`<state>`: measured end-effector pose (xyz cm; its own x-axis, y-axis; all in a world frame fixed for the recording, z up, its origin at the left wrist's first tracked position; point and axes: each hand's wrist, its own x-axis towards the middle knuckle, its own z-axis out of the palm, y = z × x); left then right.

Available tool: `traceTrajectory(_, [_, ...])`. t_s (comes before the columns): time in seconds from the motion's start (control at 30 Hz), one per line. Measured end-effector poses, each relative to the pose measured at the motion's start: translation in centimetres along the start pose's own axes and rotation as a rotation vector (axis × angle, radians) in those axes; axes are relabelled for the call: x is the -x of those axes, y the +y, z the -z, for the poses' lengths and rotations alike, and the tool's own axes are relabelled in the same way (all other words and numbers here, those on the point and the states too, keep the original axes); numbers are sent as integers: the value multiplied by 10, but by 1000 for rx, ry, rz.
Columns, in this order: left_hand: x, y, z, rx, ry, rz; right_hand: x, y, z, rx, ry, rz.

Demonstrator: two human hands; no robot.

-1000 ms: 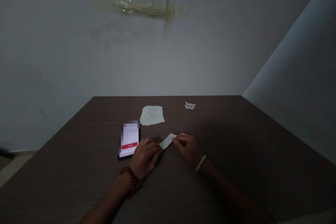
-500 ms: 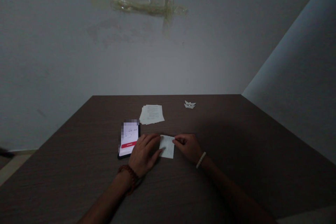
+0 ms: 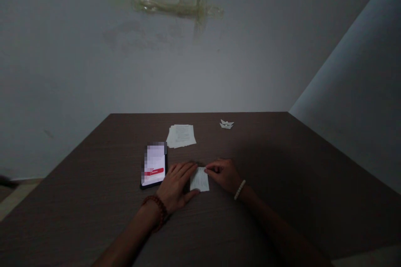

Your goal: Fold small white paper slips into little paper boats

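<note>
A small sheet of printed paper (image 3: 199, 180) lies on the brown table in front of me. My left hand (image 3: 177, 185), with a dark red bead bracelet at the wrist, rests over the sheet's left side; its fingers are stretched out along the far edge and its thumb is by the near edge. At the sheet's far right corner, my right hand (image 3: 224, 173) pinches the paper between thumb and fingertips. A pale bead bracelet (image 3: 239, 190) circles that wrist.
A lit phone (image 3: 154, 164) lies just left of my left hand. Behind it is a stack of printed sheets (image 3: 181, 136). Small folded paper boats (image 3: 227, 124) sit toward the table's (image 3: 266, 127) far edge, near the wall (image 3: 200, 79).
The sheet has shifted slightly toward me and turned a little. My left fingers have slid right along its far edge, and the thumb has moved nearer me. My right hand stays at the corner.
</note>
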<state>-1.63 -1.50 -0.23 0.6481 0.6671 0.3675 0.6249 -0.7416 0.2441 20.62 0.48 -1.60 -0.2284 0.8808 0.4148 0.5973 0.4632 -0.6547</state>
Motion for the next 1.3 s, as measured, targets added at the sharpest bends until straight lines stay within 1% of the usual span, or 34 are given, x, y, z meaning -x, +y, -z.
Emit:
traceTrajectory(0.13, [-1, 3, 3, 7, 14, -16, 0, 0, 5, -62, -69, 78])
traceTrajectory(0.23, [-1, 4, 4, 24, 19, -37, 0, 0, 8, -118, -122, 96])
traceTrajectory(0.47, [1, 3, -4, 56, 34, -121, 1, -3, 14, -123, -174, 195])
traceTrajectory(0.63, [3, 4, -7, 59, 69, -169, 1, -4, 14, -28, -193, 155])
traceTrajectory(0.8, [3, 6, -8, 90, 86, -201, 2, -5, 11, 53, -206, 145])
traceTrajectory(1.07, [4, 5, -10, 92, 39, -181, 4, -1, 10, 46, -232, 155])
traceTrajectory(1.3, [4, 7, -9, 28, 69, -203, 4, -2, 11, 43, -244, 164])
